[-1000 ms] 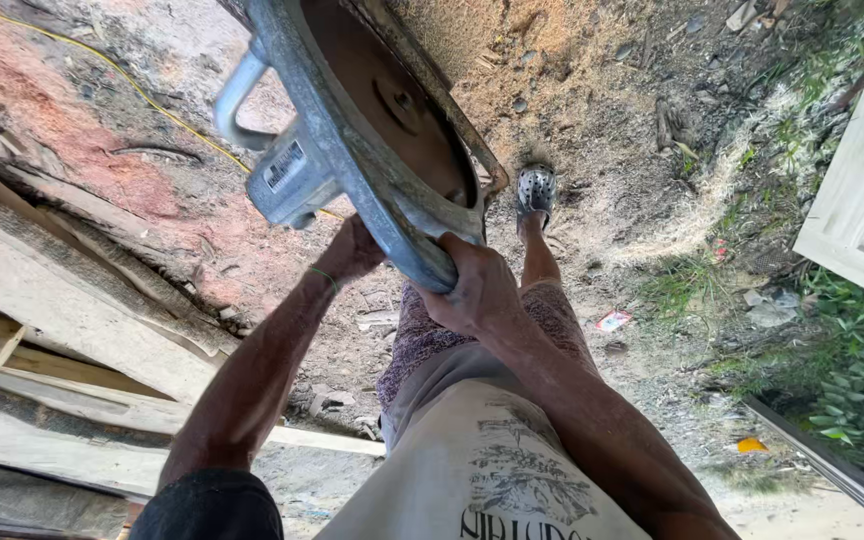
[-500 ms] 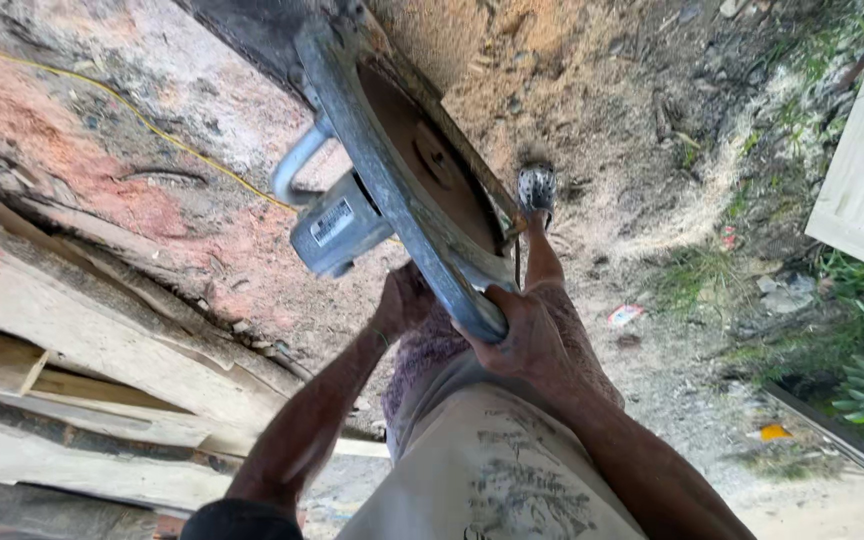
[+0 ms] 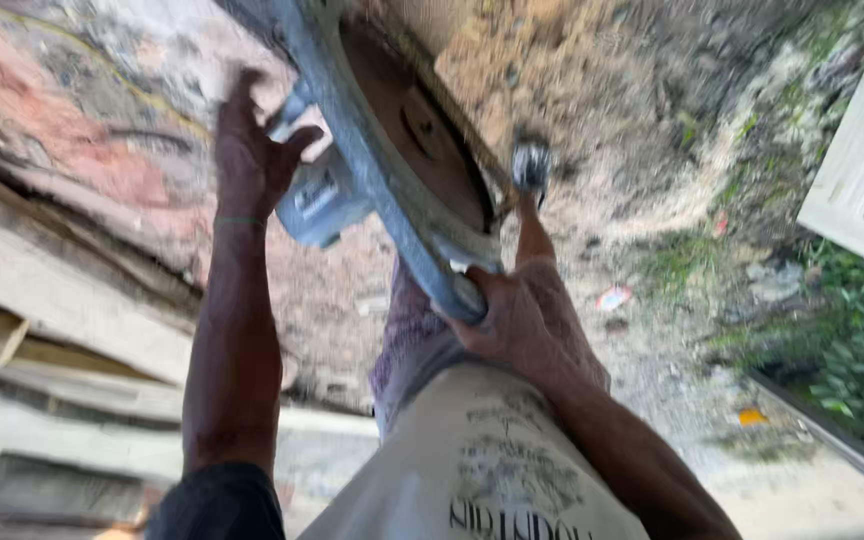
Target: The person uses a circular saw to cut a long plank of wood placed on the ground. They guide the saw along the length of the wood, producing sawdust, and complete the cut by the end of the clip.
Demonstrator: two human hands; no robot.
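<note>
Head-camera footage is blurred, yet a round grey metal pan (image 3: 392, 190) with a rusty brown inside is seen held tilted, high in front of the person. Its lower rim is clasped by the right hand (image 3: 512, 325), the grip closed around the edge. The left hand (image 3: 252, 155) is raised beside a grey bracket (image 3: 317, 200) on the pan's outer side, fingers spread, the grip open. Wooden planks (image 3: 62, 310) lie at the left on bare dirt ground (image 3: 602, 120).

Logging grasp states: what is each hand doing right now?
Left hand: fingers spread, open against the grey bracket.
Right hand: closed on the rim of the grey metal disc.
</note>
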